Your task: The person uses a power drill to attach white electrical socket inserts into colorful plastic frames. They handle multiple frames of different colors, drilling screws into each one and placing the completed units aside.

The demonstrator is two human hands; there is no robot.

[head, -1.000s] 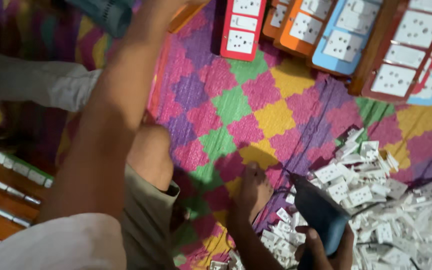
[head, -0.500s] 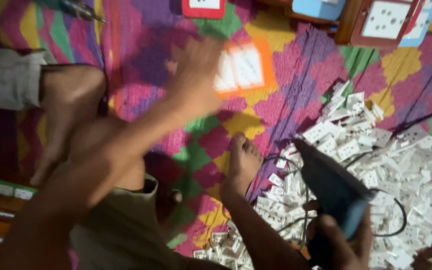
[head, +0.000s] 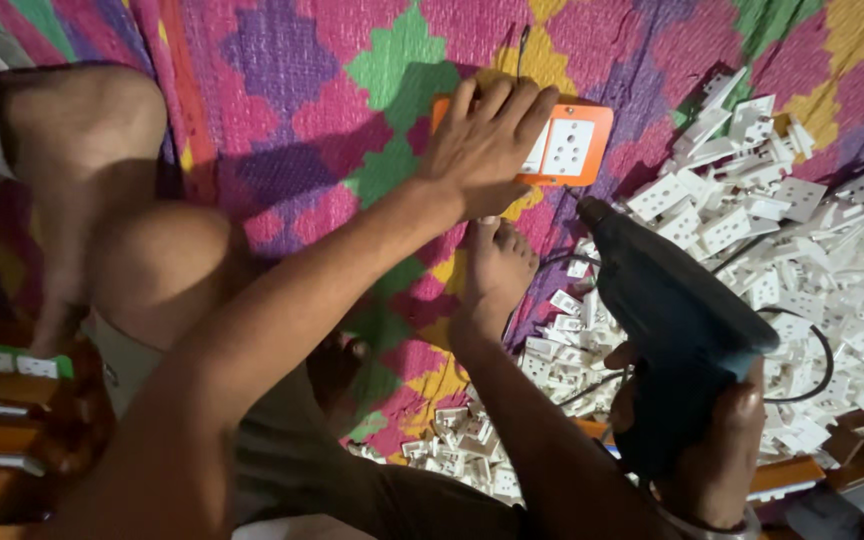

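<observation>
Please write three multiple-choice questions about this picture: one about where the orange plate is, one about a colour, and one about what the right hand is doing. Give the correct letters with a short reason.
1. Where is the orange socket plate?
A. On the patterned mat, under the left hand
B. On top of the pile of white socket parts
C. Inside a wooden box

2. What colour is the power drill?
A. Bright yellow
B. Dark blue-grey
C. White

3. What is the right hand doing?
A. Resting open on the mat
B. Gripping the drill's handle
C. Holding a white socket part

Answers:
1. A: the left hand's fingers lie over the plate's left part, and the plate lies on the mat.
2. B: the drill's body is dark against the pile of white socket parts.
3. B: the fingers are wrapped around the handle, with the drill's tip pointing toward the plate.
</observation>
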